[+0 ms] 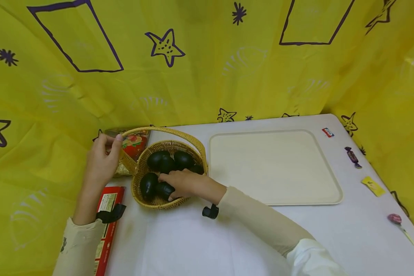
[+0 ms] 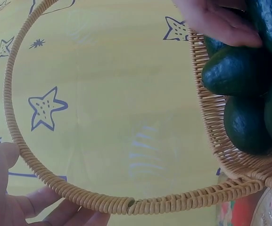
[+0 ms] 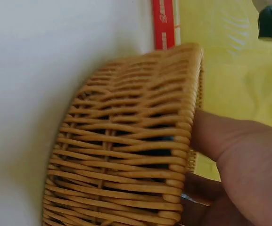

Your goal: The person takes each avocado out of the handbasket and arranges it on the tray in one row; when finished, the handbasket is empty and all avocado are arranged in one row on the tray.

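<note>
A wicker basket [image 1: 151, 206] with a tall arched handle [image 1: 174, 132] holds several dark green, glossy avocados [image 1: 156, 160]. My left hand [image 1: 102, 159] grips the handle on its left side; in the left wrist view its thumb lies on one side of the handle and its fingers [image 2: 72, 214] on the other. My right hand [image 1: 184, 184] reaches over the near right rim into the basket. Its fingers and thumb are round an avocado [image 1: 164, 190] near the front. In the right wrist view the basket wall [image 3: 121, 141] hides its fingertips.
Right of the basket lies a cream tray [image 1: 272, 168]. Along the table's right edge are small wrapped sweets [image 1: 352, 157], a yellow packet [image 1: 373, 186] and a lollipop [image 1: 395, 219]. Behind the basket's left side sits a red patterned bag [image 1: 135, 145]. A red box [image 1: 105, 245] lies beside my left forearm.
</note>
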The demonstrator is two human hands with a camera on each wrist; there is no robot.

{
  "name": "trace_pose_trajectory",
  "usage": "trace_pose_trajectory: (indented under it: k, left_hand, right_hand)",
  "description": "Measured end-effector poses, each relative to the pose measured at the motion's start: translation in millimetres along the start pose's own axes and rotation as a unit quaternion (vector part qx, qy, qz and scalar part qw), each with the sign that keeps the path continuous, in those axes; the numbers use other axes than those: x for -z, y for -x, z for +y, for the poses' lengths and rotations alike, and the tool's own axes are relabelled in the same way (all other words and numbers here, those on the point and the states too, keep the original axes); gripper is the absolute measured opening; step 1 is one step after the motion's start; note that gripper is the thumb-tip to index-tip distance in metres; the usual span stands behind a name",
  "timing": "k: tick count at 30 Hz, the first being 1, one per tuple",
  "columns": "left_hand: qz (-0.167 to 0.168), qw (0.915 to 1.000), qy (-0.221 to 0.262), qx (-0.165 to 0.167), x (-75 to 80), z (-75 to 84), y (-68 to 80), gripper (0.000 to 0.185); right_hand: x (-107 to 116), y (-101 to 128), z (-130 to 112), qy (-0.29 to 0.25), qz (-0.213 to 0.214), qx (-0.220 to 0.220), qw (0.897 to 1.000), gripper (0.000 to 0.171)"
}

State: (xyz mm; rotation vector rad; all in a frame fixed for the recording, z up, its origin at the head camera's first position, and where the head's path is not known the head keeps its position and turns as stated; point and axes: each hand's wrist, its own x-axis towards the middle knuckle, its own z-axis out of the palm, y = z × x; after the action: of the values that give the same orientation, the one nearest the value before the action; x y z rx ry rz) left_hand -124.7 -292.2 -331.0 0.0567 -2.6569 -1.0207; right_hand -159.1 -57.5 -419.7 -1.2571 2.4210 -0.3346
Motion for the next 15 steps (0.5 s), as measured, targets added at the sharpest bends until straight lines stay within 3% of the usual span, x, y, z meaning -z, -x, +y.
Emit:
trace_pose_trajectory:
  k: [4,9,12,15]
  left_hand:
    - [0.001,1.0000,-0.001,0.001,1.1,0.3,0.7,0.054]
    - [0.000,1.0000,-0.008,0.001,1.5,-0.3,0.6,0.054]
    - [-0.003,1.0000,-0.007,0.000,1.6,-0.3,0.3,0.055]
    - [-0.007,1.0000,-0.006,0.000,1.3,0.1,0.1,0.056]
  right_hand:
    - [-3.9,1.3,-0.2,0.032,0.029,0.029,0.999,0.054]
    - [-7.2,3.3,-1.9,0.127,0.035,0.036,0.991,0.055]
    - [-9.7,3.7,-3.1,0.166,0.048,0.028,0.985,0.055]
    - [-10.3,3.5,-4.1,0.158,0.038,0.003,0.987,0.063]
